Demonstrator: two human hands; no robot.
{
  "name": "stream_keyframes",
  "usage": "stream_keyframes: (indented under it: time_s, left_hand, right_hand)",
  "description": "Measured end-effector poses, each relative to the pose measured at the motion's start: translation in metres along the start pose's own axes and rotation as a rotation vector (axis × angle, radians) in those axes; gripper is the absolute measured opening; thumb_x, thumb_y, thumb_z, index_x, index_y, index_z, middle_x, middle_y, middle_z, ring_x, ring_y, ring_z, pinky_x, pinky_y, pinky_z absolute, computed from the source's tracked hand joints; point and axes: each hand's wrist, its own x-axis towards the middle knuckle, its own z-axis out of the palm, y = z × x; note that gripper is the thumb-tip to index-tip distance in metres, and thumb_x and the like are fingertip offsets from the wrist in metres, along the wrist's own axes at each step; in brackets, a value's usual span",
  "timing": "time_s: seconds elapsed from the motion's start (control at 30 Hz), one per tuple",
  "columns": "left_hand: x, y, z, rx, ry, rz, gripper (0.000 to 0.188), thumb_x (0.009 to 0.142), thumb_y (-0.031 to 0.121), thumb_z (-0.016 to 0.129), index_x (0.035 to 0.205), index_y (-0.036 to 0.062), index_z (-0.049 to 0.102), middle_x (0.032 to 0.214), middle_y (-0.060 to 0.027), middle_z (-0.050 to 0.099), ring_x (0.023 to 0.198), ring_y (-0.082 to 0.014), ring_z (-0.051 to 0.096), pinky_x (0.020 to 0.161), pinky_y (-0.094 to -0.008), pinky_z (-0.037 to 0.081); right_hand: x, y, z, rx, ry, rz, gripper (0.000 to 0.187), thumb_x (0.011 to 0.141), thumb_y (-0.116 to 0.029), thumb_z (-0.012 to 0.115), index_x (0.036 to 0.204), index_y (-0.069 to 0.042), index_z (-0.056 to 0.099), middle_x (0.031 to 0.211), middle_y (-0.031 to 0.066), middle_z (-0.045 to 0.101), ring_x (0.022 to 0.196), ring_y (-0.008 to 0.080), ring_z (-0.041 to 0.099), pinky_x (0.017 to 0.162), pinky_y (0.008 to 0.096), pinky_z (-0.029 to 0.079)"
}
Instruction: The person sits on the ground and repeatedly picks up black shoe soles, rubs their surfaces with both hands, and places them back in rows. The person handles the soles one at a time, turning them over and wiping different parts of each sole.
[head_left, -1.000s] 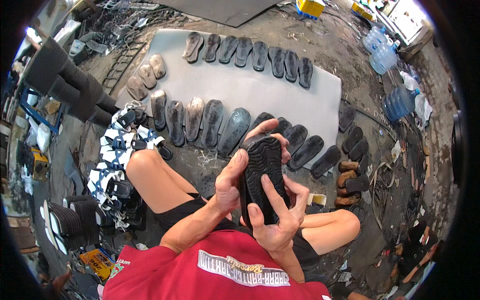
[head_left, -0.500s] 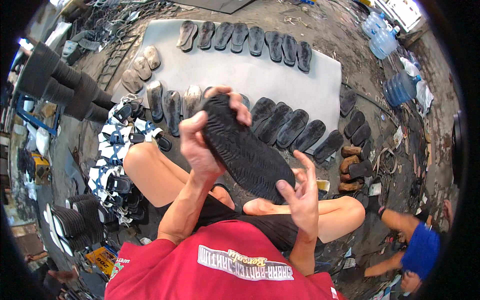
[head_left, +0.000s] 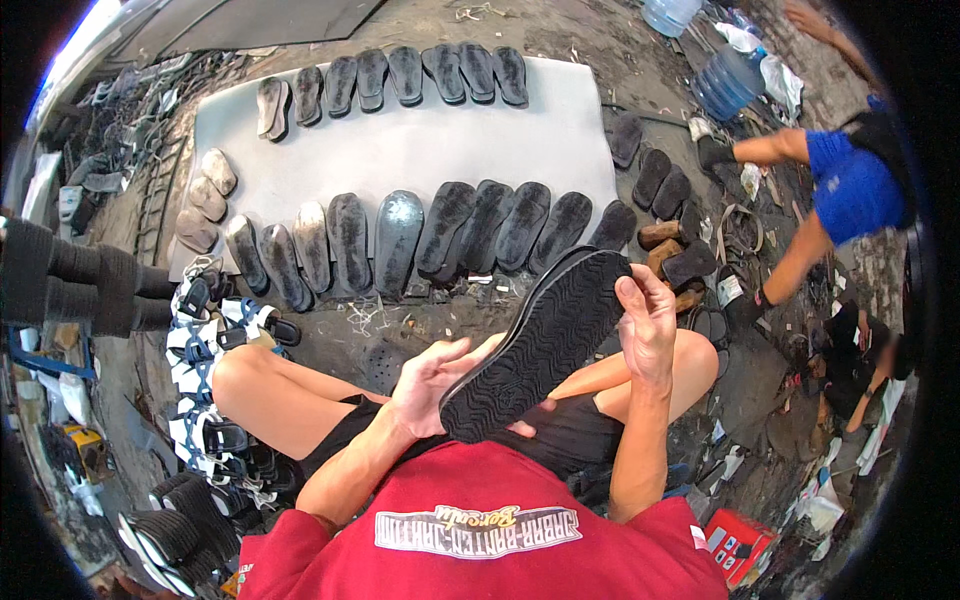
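Observation:
A black sandal sole (head_left: pixel 535 345) with a wavy tread is held over my lap, tread side up, slanting from lower left to upper right. A second layer shows along its upper left edge. My left hand (head_left: pixel 425 390) supports the lower end, its thumb beside the edge and its other fingers partly hidden beneath. My right hand (head_left: pixel 648 320) pinches the upper end between thumb and fingers. Beyond the sole, several dark foot-shaped pieces (head_left: pixel 350 240) lie in a row along the near edge of a pale sheet (head_left: pixel 480 140).
More foot-shaped pieces (head_left: pixel 405 75) line the sheet's far edge. White-and-blue sandals (head_left: pixel 205 370) are heaped at my left, near stacked dark soles (head_left: pixel 190 525). Brown blocks (head_left: pixel 660 235) lie at right. A person in blue shorts (head_left: pixel 860 185) is at far right, near a water jug (head_left: pixel 725 82).
The sole has swung round and now slants up to the right instead of up to the left. My right hand has moved to its upper end, my left to its lower end. The view has shifted.

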Motion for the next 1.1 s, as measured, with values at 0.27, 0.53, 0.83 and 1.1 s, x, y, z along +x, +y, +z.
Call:
stream_keyframes:
  time_s: [0.27, 0.53, 0.83, 1.1]
  left_hand:
    - [0.021, -0.02, -0.031, 0.062, -0.098, -0.153, 0.088, 0.107, 0.072, 0.042, 0.155, -0.0013, 0.046, 0.134, -0.0258, 0.065, 0.11, -0.0334, 0.068, 0.084, -0.0436, 0.06]
    - [0.016, -0.032, -0.026, 0.046, -0.141, -0.106, 0.084, 0.107, 0.07, 0.045, 0.153, 0.0001, 0.047, 0.124, -0.0221, 0.064, 0.105, -0.0306, 0.065, 0.084, -0.0416, 0.058]
    - [0.023, -0.026, -0.006, 0.014, -0.06, 0.099, 0.081, 0.108, 0.069, 0.04, 0.154, 0.0035, 0.053, 0.143, -0.0233, 0.065, 0.12, -0.0374, 0.071, 0.098, -0.0486, 0.061]
    - [0.03, -0.019, 0.005, 0.049, -0.05, 0.214, 0.087, 0.1, 0.073, 0.05, 0.154, 0.0046, 0.052, 0.132, -0.0227, 0.071, 0.108, -0.0359, 0.075, 0.096, -0.0503, 0.063]
  right_hand:
    - [0.001, -0.013, 0.021, -0.192, -0.093, -0.059, 0.023, 0.098, -0.009, 0.082, 0.115, 0.005, 0.077, 0.095, -0.0054, 0.062, 0.081, 0.0035, 0.048, 0.073, 0.0211, 0.039]
    - [-0.004, -0.02, 0.023, -0.282, -0.12, -0.104, 0.019, 0.096, -0.008, 0.084, 0.112, 0.001, 0.08, 0.093, -0.0043, 0.062, 0.079, 0.0029, 0.047, 0.068, 0.0222, 0.038]
    - [-0.019, -0.023, 0.06, -0.548, -0.193, -0.161, 0.025, 0.095, -0.008, 0.084, 0.119, 0.0, 0.078, 0.104, 0.0019, 0.073, 0.085, 0.0069, 0.062, 0.076, 0.0228, 0.048]
    - [-0.037, -0.027, 0.08, -0.713, -0.083, -0.353, 0.03, 0.084, -0.008, 0.092, 0.108, -0.005, 0.075, 0.095, 0.0075, 0.073, 0.085, 0.0189, 0.067, 0.076, 0.0328, 0.055]
